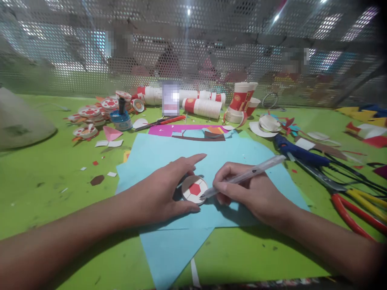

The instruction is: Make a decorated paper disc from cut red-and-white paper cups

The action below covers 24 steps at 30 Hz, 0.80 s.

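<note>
At the green counter [75, 185], holding a disc [194, 189] between left fingers [196, 158] and thumb [184, 207], gripping a pen [256, 168] in right fingers [225, 187].

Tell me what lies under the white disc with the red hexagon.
Light-blue paper shows around the disc; the spot directly beneath is covered, so I can't see it.

- We see a craft workspace, its green desk [45, 193] strewn with paper scraps [97, 180].
- We note scissors [336, 184], blue paper sheets [163, 149] and nested paper cups [204, 108].
</note>
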Tool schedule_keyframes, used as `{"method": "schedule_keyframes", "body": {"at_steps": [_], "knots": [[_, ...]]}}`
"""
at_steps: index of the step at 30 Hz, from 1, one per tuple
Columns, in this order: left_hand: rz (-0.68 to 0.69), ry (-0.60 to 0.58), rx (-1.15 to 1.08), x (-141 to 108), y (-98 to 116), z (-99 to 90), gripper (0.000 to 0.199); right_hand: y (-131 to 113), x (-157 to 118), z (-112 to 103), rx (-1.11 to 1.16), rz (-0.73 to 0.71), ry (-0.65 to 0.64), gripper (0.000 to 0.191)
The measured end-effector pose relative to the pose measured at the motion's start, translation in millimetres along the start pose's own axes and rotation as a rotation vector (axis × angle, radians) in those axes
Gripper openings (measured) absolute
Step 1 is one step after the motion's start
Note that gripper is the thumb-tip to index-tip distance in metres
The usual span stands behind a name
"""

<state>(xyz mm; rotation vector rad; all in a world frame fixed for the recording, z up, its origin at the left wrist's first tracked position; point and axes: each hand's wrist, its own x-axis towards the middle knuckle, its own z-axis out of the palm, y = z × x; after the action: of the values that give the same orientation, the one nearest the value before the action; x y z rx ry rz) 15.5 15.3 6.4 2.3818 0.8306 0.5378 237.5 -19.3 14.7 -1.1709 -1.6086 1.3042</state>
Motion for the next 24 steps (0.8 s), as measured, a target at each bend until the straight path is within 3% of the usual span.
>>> {"method": "schedule_keyframes", "body": {"at_steps": [9, 24], "knots": [[0.017, -0.048, 0.044, 1.2, 0.6, -2.8, 0.084, 0.1, 0.5, 4.8, -0.037, 0.032, 0.044, 0.007], [0.046, -0.015, 0.055, 1.4, -2.7, -2.4, 0.088, 0.0, 1.2, 4.6, -0.052, 0.037, 0.036, 0.006]]}}
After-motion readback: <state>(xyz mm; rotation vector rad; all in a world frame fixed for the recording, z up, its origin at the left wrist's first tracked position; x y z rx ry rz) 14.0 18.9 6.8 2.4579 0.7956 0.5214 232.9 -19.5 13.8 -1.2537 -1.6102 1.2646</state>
